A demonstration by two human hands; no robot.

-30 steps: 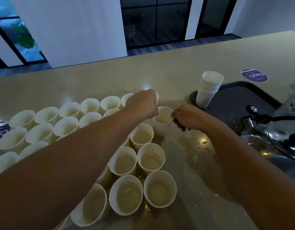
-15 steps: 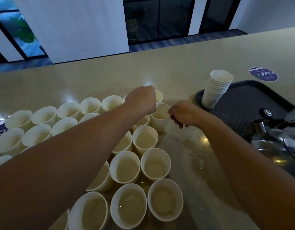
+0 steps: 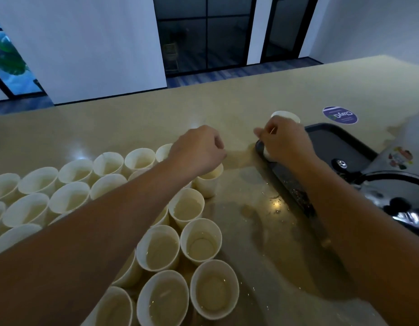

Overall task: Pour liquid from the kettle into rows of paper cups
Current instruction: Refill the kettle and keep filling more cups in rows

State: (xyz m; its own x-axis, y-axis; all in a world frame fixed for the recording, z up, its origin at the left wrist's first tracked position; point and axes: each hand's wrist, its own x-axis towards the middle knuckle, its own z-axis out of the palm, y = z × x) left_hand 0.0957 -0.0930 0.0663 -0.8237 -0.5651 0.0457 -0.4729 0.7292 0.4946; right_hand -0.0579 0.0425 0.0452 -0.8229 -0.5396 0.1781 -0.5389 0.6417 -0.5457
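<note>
Your right hand (image 3: 285, 142) had left the cup it was steadying half a second earlier at the end of the rows and had swung right to the stack of spare cups (image 3: 286, 116) on the near corner of the black tray (image 3: 345, 142); its fingers were curled around the stack, which hid all but the top rim. Your left hand (image 3: 199, 154) had barely shifted: it sat loosely fisted over the far-right cup (image 3: 207, 183), and you could not tell from this angle whether it pinched that rim or merely rested above it. The paper cups (image 3: 156, 248) stood in rows on the beige counter (image 3: 227, 102), rims touching or nearly so, and those nearest you already held pale liquid. The kettle (image 3: 396, 196) stood untouched at the right edge, on the tray beside your forearm. That meant pouring was paused, by my reading, while you fetched another empty cup to lengthen a row. The counter between rows and tray (image 3: 269, 203) looked wet, so a freshly set cup could slide. A round purple sticker (image 3: 339, 115) lay beyond the tray.
</note>
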